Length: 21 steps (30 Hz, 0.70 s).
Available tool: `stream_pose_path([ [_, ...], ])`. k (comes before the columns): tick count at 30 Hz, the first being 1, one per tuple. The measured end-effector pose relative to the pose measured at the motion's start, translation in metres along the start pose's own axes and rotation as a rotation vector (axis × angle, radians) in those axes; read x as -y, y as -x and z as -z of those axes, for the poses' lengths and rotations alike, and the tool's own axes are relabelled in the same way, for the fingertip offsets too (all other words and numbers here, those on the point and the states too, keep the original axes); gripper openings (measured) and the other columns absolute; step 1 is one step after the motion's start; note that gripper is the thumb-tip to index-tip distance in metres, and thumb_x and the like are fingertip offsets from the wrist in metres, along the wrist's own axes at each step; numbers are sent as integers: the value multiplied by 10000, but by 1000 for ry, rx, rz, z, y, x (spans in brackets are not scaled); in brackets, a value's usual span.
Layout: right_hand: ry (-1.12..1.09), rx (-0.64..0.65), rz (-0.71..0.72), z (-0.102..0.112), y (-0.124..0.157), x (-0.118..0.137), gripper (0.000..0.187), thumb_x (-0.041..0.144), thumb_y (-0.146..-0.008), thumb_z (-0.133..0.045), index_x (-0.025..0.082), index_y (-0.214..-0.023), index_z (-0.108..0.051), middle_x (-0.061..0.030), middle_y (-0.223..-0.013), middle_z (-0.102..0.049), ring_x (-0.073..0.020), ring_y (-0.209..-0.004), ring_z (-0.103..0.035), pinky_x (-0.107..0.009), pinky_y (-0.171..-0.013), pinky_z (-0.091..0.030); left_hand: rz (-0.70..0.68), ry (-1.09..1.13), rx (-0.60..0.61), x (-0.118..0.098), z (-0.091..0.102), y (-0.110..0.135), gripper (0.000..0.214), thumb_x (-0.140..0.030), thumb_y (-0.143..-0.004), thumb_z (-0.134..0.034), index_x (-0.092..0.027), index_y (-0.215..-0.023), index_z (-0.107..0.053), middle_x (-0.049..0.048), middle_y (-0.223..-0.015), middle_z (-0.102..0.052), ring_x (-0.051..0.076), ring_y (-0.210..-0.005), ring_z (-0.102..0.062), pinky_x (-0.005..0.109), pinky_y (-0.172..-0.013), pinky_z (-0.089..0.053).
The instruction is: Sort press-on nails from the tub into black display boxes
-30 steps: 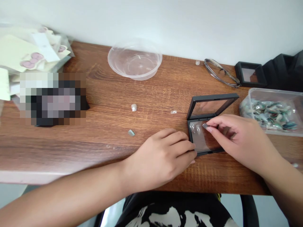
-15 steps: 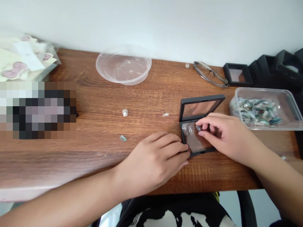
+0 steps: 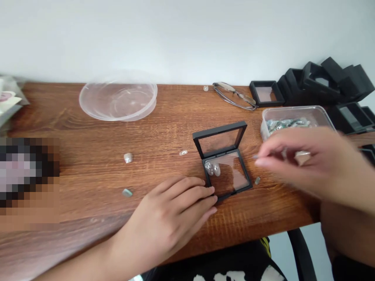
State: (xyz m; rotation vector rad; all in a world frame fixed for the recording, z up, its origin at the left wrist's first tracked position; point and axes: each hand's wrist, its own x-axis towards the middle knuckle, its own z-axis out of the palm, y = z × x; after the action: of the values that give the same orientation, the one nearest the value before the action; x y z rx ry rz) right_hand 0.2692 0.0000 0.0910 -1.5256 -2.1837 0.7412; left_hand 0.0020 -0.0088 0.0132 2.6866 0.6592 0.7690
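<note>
A small black display case (image 3: 225, 171) stands open on the wooden desk (image 3: 164, 128), lid tilted up, with two pale press-on nails (image 3: 213, 169) on its clear film. My left hand (image 3: 172, 210) lies flat, fingers out, its fingertips touching the case's front left corner. My right hand (image 3: 316, 164) is blurred, lifted right of the case above a clear tub of nails (image 3: 293, 121), fingertips pinched together; I cannot make out anything between them. A small grey nail (image 3: 257, 180) lies on the desk just right of the case.
Loose nails (image 3: 128, 157) lie left of the case. A clear round bowl (image 3: 118, 99) stands at the back left, glasses (image 3: 233, 95) at the back, a stack of black cases (image 3: 322, 82) at the back right. A blurred-out patch (image 3: 26, 171) is at left.
My right hand has left the case's film and moved right and up. A grey nail now lies on the desk beside the case. The view has shifted right.
</note>
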Motion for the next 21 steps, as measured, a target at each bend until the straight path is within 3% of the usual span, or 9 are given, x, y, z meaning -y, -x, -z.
stream_pose_path([
  [3, 30, -428, -142, 31, 3, -14, 139, 339, -828, -761, 215, -784, -713, -31, -772, -711, -161, -652, -628, -309, -551, -454, 7, 7, 2, 0, -1, 1, 209, -192, -1018, -523, -168, -986, -728, -2, -976, -777, 206, -926, -715, 364, -797, -589],
  [6, 175, -510, -329, 50, -1, -37, 146, 329, -787, -787, 198, -834, -742, -37, -721, -685, -147, -621, -599, -306, -501, -407, -4, 10, 10, 1, -1, 1, 214, -195, -1024, -516, -171, -989, -725, -12, -968, -777, 196, -921, -713, 353, -802, -578],
  [9, 320, -382, -434, 60, -4, -59, 124, 312, -759, -809, 226, -839, -769, 6, -631, -682, -103, -545, -578, -260, -453, -368, -14, 2, 19, 3, 0, 2, 226, -196, -1030, -503, -171, -1014, -727, -12, -982, -776, 191, -944, -707, 350, -820, -563],
  [12, 301, -266, -361, 65, 3, -76, 158, 351, -729, -845, 252, -821, -763, 32, -594, -681, -68, -468, -543, -238, -406, -322, -16, 5, 21, 4, 0, 3, 235, -200, -1037, -494, -176, -1033, -728, -13, -1006, -774, 186, -967, -697, 348, -835, -543],
  [14, 284, -115, -334, 66, 10, -84, 197, 409, -727, -845, 249, -815, -769, 48, -557, -662, -54, -422, -501, -243, -391, -291, -14, 13, 22, 4, -1, 4, 239, -205, -1040, -491, -182, -1033, -729, -17, -1020, -772, 183, -974, -691, 346, -840, -533],
  [17, 287, 110, -336, 60, 15, -91, 262, 477, -735, -816, 230, -814, -787, 62, -525, -634, -47, -401, -473, -247, -403, -289, 6, 22, 10, 2, -3, 5, 248, -207, -1044, -487, -180, -1022, -732, -9, -1024, -769, 185, -971, -682, 351, -851, -518],
  [21, 346, 215, -408, 47, 5, -91, 234, 453, -807, -732, 229, -779, -792, 55, -545, -632, -62, -440, -505, -244, -431, -312, 20, 19, -7, 1, -6, 7, 265, -209, -1053, -471, -174, -1016, -732, -2, -1027, -765, 181, -992, -669, 342, -869, -500],
])
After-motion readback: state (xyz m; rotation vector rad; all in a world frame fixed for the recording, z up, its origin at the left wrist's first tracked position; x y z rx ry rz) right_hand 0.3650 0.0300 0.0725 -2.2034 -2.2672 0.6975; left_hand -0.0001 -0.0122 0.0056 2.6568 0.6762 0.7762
